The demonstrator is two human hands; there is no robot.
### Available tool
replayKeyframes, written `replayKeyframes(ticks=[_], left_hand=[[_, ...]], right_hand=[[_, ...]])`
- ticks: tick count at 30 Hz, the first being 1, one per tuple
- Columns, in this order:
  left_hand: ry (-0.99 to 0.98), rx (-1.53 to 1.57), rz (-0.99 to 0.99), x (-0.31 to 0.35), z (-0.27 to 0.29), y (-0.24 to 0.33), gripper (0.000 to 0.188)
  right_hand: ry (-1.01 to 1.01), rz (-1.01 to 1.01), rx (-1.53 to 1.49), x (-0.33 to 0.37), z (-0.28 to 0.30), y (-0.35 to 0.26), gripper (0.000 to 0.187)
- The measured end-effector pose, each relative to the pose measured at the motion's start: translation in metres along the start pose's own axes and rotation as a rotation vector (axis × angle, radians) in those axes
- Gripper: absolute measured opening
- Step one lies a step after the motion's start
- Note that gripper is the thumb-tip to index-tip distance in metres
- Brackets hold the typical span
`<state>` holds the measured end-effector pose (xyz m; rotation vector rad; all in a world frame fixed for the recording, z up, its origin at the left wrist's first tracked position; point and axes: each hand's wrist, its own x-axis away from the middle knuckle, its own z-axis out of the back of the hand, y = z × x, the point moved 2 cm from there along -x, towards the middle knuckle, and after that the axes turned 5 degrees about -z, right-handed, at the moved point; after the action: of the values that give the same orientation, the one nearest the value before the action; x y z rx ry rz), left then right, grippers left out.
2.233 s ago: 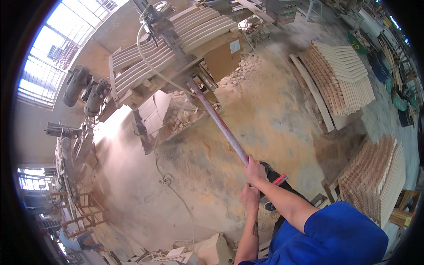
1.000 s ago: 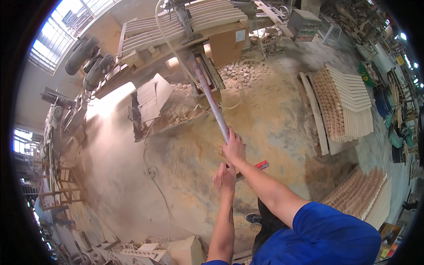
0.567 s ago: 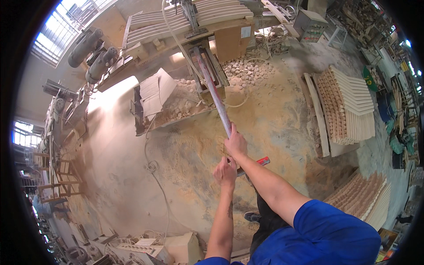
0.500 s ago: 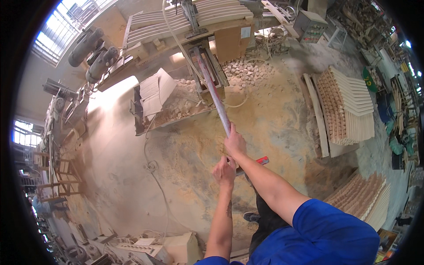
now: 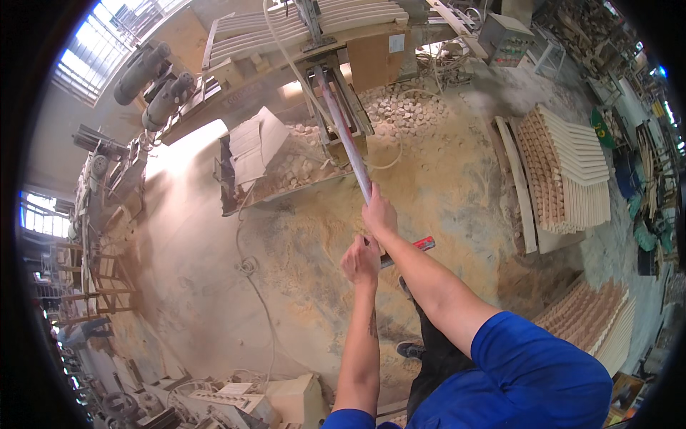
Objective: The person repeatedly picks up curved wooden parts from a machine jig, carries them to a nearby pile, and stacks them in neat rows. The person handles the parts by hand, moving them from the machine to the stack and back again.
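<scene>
My right hand (image 5: 379, 214) is wrapped round the near end of a long, slim metal pole (image 5: 345, 141), greyish with reddish patches. The pole slopes away from me to the machine frame (image 5: 330, 129) ahead. Just below and left of it, my left hand (image 5: 361, 260) is closed, fingers curled. By that hand a dark bar (image 5: 386, 262) with a red end (image 5: 424, 244) sticks out to the right, partly behind my right forearm. Whether the bar joins the pole is hidden. What lies inside my left fingers is hard to see.
A sheet-edged heap of wood offcuts (image 5: 304, 166) lies ahead, more offcuts (image 5: 407, 114) beyond. Stacked angled wooden pieces (image 5: 572, 161) stand at right, another stack (image 5: 589, 318) nearer. A cable (image 5: 261, 300) crosses the dusty floor at left. Machinery with grey motors (image 5: 168, 100) stands far left.
Both hands sit slightly higher in the picture, keeping the same grips. The view has shifted a little. Otherwise the pole and bar look much the same.
</scene>
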<state>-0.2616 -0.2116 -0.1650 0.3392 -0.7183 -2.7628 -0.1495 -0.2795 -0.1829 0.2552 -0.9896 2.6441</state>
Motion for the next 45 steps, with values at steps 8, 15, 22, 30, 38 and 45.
replayKeyframes(ticks=[8, 15, 22, 30, 38, 45], left_hand=[[0.039, 0.0, 0.002, -0.015, -0.01, -0.008, 0.025], [0.052, -0.006, -0.037, -0.032, -0.011, -0.013, 0.021], [0.061, -0.041, -0.04, -0.052, -0.012, -0.003, 0.023], [0.039, -0.033, -0.02, -0.073, -0.017, -0.007, 0.027], [0.103, 0.015, -0.03, -0.099, -0.024, -0.006, 0.019], [0.172, 0.003, -0.066, -0.125, -0.033, -0.006, 0.024]], right_hand=[[0.002, -0.017, 0.041, -0.01, -0.004, -0.011, 0.055], [-0.007, 0.0, 0.014, -0.024, -0.007, -0.022, 0.057], [0.001, 0.026, -0.046, -0.048, -0.007, -0.029, 0.061], [-0.059, -0.026, -0.004, -0.063, -0.008, -0.042, 0.064], [-0.028, -0.004, -0.042, -0.088, -0.008, -0.056, 0.072], [0.15, 0.102, -0.061, -0.107, -0.007, -0.068, 0.081]])
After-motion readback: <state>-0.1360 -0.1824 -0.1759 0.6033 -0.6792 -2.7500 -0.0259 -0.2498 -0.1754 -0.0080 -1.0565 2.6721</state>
